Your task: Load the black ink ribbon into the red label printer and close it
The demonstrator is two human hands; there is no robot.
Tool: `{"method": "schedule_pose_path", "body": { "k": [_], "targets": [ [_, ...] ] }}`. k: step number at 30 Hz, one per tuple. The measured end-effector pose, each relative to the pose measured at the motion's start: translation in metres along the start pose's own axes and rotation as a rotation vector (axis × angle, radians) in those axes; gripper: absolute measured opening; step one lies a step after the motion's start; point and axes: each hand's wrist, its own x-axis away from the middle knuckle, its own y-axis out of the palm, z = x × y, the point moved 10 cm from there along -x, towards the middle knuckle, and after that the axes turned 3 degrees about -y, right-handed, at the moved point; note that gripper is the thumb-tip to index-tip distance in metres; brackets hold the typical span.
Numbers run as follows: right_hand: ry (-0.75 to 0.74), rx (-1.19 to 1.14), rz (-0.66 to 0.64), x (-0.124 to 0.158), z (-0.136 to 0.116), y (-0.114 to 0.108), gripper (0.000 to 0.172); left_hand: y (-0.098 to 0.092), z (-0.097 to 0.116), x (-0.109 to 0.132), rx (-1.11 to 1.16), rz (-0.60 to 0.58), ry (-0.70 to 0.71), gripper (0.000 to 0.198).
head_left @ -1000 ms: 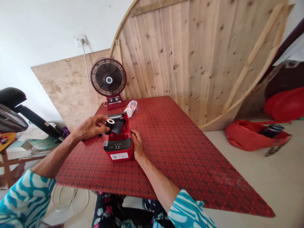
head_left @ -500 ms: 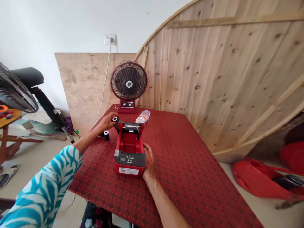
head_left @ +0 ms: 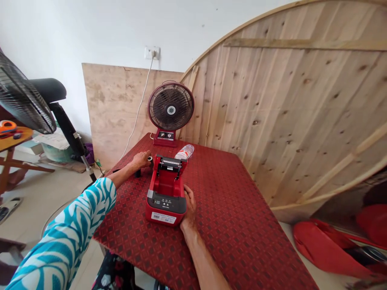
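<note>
A red and black label printer stands on the table with its lid raised and its red inner bay bare. My right hand is curled against the printer's right side, gripping it. Beyond the printer's back left corner, my left hand has its fingers closed on a small black roll with a pale core; the far fingers are hidden. Beneath that hand, a second black roll is mostly covered from view.
A clear plastic bottle lies behind the printer. Farther back, a dark red fan stands on the patterned red table. A floor fan is at the left, and wooden boards lean against the wall.
The view has shifted slightly. My left hand and its roll sit a little lower relative to the raised lid, and the hand now covers most of the second roll. My right hand stays on the printer.
</note>
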Motion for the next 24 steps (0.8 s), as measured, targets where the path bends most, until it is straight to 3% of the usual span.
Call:
{"method": "schedule_pose_path", "body": {
  "k": [5, 11, 16, 19, 20, 24],
  "targets": [
    [0.004, -0.004, 0.001, 0.003, -0.006, 0.001, 0.052, -0.003, -0.003, 0.001, -0.193, -0.084, -0.059, 0.047],
    [0.007, 0.009, -0.001, 0.005, -0.008, 0.002, 0.051, 0.001, 0.004, 0.008, -0.235, -0.125, -0.027, 0.053],
    [0.015, 0.002, -0.005, 0.002, -0.002, 0.002, 0.050, -0.024, 0.015, 0.025, -0.189, -0.067, 0.049, 0.061],
    [-0.005, -0.022, -0.001, 0.000, 0.000, 0.004, 0.048, -0.047, 0.020, 0.066, 0.091, 0.109, 0.118, 0.040],
    [-0.013, -0.028, 0.001, -0.001, 0.000, 0.005, 0.047, -0.045, 0.020, 0.084, 0.231, 0.116, 0.134, 0.034],
    [-0.049, -0.043, -0.012, -0.002, 0.001, 0.008, 0.044, -0.002, 0.023, 0.151, 0.794, -0.089, 0.067, 0.053]
  ]
}}
